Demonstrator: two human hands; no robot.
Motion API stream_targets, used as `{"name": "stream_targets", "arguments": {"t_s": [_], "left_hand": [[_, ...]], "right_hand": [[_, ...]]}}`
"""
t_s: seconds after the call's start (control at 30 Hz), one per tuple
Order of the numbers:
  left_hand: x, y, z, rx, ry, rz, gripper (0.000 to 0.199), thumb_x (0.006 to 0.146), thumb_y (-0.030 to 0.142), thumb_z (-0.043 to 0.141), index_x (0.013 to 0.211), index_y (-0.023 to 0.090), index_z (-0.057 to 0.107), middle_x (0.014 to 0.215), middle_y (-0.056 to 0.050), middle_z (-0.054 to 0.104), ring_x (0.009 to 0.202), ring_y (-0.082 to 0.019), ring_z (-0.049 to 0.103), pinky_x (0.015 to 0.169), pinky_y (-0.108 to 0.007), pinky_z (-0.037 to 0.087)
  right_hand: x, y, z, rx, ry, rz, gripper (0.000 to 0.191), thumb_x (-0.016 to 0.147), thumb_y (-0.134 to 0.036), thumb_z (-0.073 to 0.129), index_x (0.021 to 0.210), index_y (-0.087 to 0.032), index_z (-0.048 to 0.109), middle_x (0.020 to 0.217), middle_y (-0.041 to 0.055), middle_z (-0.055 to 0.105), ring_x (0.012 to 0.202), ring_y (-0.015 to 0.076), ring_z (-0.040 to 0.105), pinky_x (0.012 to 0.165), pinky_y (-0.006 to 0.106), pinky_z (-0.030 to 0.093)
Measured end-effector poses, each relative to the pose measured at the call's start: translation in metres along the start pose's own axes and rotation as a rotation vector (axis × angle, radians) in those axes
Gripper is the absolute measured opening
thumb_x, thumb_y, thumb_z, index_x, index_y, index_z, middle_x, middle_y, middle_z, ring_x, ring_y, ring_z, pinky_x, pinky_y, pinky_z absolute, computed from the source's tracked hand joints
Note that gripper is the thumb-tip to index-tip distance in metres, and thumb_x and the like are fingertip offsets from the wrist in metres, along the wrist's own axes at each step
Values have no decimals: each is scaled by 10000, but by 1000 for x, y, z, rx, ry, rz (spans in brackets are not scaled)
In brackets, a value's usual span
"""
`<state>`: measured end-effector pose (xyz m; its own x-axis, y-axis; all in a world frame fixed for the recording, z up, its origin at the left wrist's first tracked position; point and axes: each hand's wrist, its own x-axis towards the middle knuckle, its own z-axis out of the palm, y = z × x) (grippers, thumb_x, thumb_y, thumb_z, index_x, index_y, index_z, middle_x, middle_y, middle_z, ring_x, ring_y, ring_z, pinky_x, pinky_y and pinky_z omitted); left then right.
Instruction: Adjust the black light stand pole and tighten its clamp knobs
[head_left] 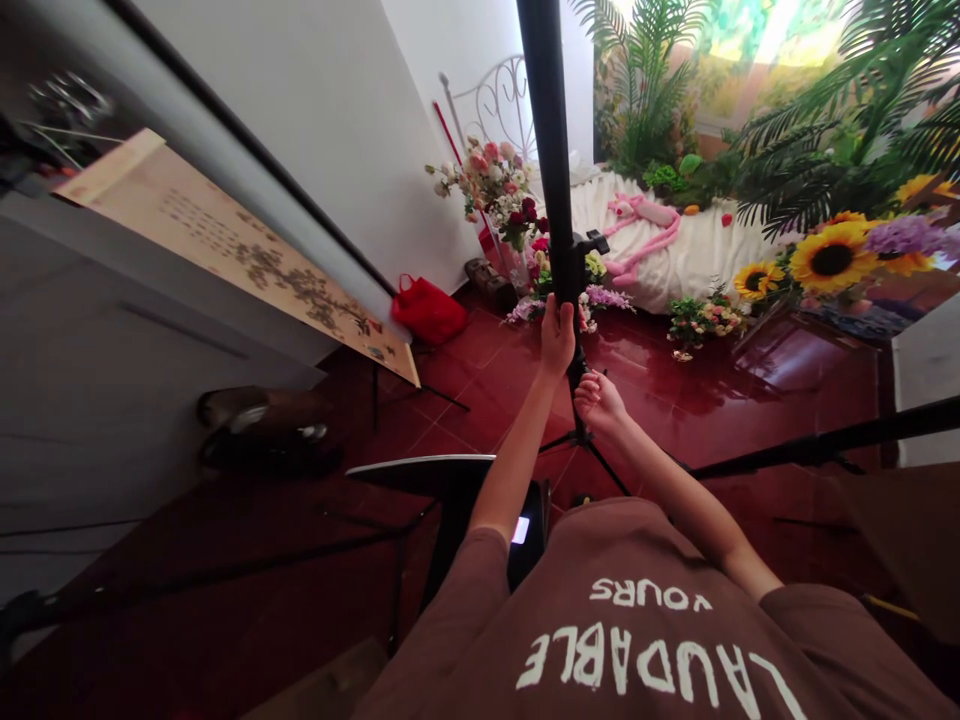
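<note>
A tall black light stand (551, 150) rises in front of me, its tripod legs (581, 437) spread on the floor. My left hand (559, 338) is wrapped round the pole from the left, closed on it. Just below and to the right, my right hand (600, 400) has its fingers curled in a pinch against the lower collar of the stand. A small dark knob there is mostly hidden by these fingers. Higher up, another black knob (592, 243) sticks out from the pole, with no hand on it.
Flowers (495, 180), a pink plush toy (641, 230) on white cloth and sunflowers (832, 255) lie beyond the stand. A red bag (427, 308) sits by the wall. A painted scroll (262, 260) is at left; a black pole (825, 440) crosses at right.
</note>
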<state>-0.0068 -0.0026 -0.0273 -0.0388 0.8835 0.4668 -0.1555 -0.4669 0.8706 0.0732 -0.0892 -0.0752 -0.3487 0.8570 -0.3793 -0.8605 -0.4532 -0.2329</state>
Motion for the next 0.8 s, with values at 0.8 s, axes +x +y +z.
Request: {"name": "stream_targets", "arguments": {"t_s": [0.8], "left_hand": [[-135, -84, 9, 393, 335, -260, 470, 963, 489, 365, 1302, 187, 488, 1341, -167, 522, 1305, -220, 474, 1075, -376, 385]], "right_hand": [[-69, -12, -51, -24, 228, -54, 142, 815, -153, 478, 687, -215, 486, 528, -76, 507, 407, 52, 394, 407, 128, 340]]}}
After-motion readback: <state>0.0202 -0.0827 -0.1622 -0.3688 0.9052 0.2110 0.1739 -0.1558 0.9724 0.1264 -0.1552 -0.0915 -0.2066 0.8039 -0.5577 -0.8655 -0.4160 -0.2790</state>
